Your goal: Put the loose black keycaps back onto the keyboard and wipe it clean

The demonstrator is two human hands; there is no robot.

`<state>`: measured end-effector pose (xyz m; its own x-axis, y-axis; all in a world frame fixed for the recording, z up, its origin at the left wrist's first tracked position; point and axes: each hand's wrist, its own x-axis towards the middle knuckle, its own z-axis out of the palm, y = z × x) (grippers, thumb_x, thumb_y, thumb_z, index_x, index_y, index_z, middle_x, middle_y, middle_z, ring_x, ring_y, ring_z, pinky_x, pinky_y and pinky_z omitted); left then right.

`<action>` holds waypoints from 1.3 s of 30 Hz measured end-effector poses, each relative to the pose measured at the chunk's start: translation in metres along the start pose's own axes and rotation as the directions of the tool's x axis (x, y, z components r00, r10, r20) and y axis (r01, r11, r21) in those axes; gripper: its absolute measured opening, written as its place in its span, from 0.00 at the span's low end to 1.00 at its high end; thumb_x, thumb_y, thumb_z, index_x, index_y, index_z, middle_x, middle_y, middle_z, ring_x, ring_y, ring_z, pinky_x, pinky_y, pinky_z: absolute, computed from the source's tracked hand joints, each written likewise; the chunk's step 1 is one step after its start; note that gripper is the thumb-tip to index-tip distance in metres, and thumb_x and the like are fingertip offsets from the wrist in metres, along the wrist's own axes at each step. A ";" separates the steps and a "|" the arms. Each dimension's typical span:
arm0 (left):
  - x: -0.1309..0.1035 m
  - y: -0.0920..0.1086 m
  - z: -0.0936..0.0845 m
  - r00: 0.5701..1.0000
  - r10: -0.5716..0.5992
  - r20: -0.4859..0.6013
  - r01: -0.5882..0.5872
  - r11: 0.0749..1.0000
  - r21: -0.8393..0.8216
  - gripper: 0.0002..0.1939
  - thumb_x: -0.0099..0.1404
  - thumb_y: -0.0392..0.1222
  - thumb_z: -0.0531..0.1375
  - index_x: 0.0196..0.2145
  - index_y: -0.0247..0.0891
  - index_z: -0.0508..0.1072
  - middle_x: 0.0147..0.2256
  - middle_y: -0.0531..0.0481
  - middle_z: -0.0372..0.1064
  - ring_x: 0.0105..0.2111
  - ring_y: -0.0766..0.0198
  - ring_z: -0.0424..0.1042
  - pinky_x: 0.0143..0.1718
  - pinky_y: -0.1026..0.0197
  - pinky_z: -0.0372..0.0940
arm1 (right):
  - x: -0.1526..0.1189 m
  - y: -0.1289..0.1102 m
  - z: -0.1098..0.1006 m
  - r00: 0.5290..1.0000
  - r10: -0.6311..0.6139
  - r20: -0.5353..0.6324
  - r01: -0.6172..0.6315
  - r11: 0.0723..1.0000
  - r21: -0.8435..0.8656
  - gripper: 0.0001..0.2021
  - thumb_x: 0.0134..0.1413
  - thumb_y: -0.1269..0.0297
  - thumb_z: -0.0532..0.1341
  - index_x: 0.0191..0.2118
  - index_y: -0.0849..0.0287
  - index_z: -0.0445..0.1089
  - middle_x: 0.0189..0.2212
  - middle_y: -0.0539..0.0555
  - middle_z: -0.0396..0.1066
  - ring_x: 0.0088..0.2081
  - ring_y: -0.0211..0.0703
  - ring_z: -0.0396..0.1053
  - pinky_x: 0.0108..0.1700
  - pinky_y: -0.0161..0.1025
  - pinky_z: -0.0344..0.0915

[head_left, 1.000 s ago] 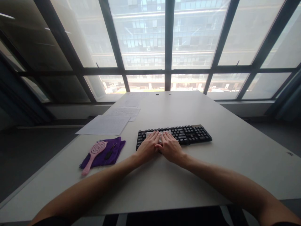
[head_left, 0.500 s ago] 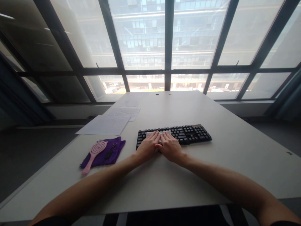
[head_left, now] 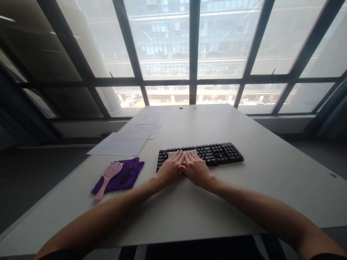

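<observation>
A black keyboard (head_left: 221, 153) lies on the white table, tilted slightly. On the left half of its keys rests a flat white piece (head_left: 171, 154), perhaps a folded tissue or wipe; most of it is covered. My left hand (head_left: 171, 167) presses flat on this white piece with fingers stretched forward. Beside it, touching at the thumbs, my right hand (head_left: 196, 168) lies flat on the same piece, also with straight fingers. Neither hand is wrapped around anything.
To the left, a purple cloth (head_left: 135, 175) bears a pink hairbrush (head_left: 108, 177) and a small black-handled tool (head_left: 126, 176). Beyond it, paper sheets (head_left: 118, 144) lie along the left edge of the white table (head_left: 206, 126). Large windows (head_left: 162, 47) stand behind.
</observation>
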<state>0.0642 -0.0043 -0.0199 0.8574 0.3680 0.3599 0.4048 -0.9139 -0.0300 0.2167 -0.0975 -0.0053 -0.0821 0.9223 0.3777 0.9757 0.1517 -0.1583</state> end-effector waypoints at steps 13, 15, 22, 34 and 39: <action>0.001 0.002 -0.004 1.000 -0.001 0.021 0.001 1.000 0.001 0.27 0.71 0.38 0.53 0.64 0.23 0.64 0.65 0.29 0.60 0.67 0.47 0.58 0.69 0.46 0.54 | 0.000 0.000 -0.001 1.000 -0.002 0.001 0.002 1.000 -0.007 0.36 0.71 0.45 0.47 0.64 0.77 0.65 0.64 0.74 0.62 0.67 0.60 0.59 0.69 0.51 0.54; 0.000 0.001 -0.002 1.000 0.001 0.002 -0.001 1.000 -0.005 0.27 0.70 0.38 0.53 0.65 0.25 0.63 0.65 0.30 0.60 0.68 0.48 0.58 0.69 0.46 0.55 | -0.001 -0.001 -0.001 1.000 -0.002 0.002 0.002 1.000 -0.008 0.36 0.71 0.45 0.47 0.64 0.77 0.65 0.64 0.74 0.62 0.67 0.60 0.59 0.69 0.52 0.54; 0.000 0.001 -0.003 1.000 -0.002 0.003 0.002 1.000 0.008 0.27 0.71 0.38 0.52 0.64 0.25 0.64 0.65 0.31 0.60 0.68 0.49 0.58 0.69 0.46 0.55 | 0.000 -0.001 -0.002 1.000 -0.002 0.008 0.002 1.000 -0.024 0.37 0.71 0.44 0.47 0.64 0.78 0.65 0.64 0.74 0.63 0.67 0.61 0.59 0.69 0.51 0.53; 0.001 0.002 -0.005 1.000 -0.010 0.025 0.010 1.000 0.010 0.28 0.70 0.38 0.53 0.64 0.24 0.64 0.65 0.31 0.60 0.68 0.49 0.58 0.70 0.48 0.54 | 0.000 0.000 0.000 1.000 -0.005 0.000 0.005 1.000 -0.024 0.37 0.72 0.45 0.46 0.63 0.78 0.65 0.64 0.74 0.63 0.67 0.61 0.59 0.69 0.51 0.53; 0.002 0.001 -0.005 1.000 0.010 0.024 -0.011 1.000 0.023 0.27 0.69 0.37 0.53 0.63 0.24 0.65 0.65 0.30 0.61 0.67 0.49 0.59 0.69 0.47 0.55 | 0.000 0.001 0.002 1.000 -0.010 -0.011 0.010 1.000 -0.023 0.37 0.71 0.44 0.46 0.63 0.77 0.65 0.63 0.74 0.63 0.67 0.60 0.60 0.69 0.51 0.54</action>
<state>0.0644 -0.0053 -0.0149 0.8689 0.3627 0.3370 0.4028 -0.9136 -0.0554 0.2171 -0.0967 -0.0075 -0.0895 0.9167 0.3895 0.9793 0.1523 -0.1333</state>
